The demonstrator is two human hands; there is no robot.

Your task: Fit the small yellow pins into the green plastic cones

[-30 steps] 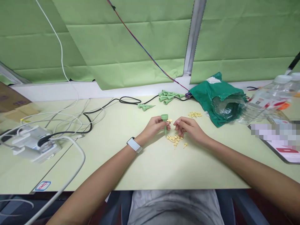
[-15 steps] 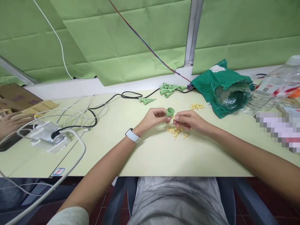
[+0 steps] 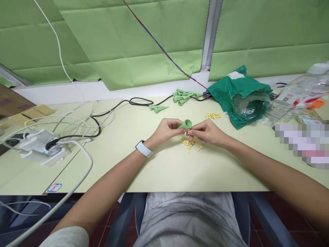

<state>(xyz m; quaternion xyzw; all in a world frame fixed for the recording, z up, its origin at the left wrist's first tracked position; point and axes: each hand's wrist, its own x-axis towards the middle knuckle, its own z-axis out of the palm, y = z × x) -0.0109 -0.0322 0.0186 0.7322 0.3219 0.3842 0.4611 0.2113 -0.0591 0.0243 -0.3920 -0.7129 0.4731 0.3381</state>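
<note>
My left hand is closed around a green cone with a round open mouth, tilted up toward me. Fingers of my right hand pinch a small yellow piece against the cone's side, and the fingertips of both hands meet there. Just below the hands lies a small heap of yellow pieces, with a single yellow piece to its right. Farther back is another yellow pile. Several green cones lie near the wall, with more green cones to their left.
On the right are a torn green bag, a large clear bottle and a blurred flat packet. A white power strip with tangled cables takes up the left. A cardboard box stands at the far left.
The green cone has turned in my left hand, its mouth now facing more toward me. Another person's hand at the far left has mostly gone from view. The view has shifted slightly.
</note>
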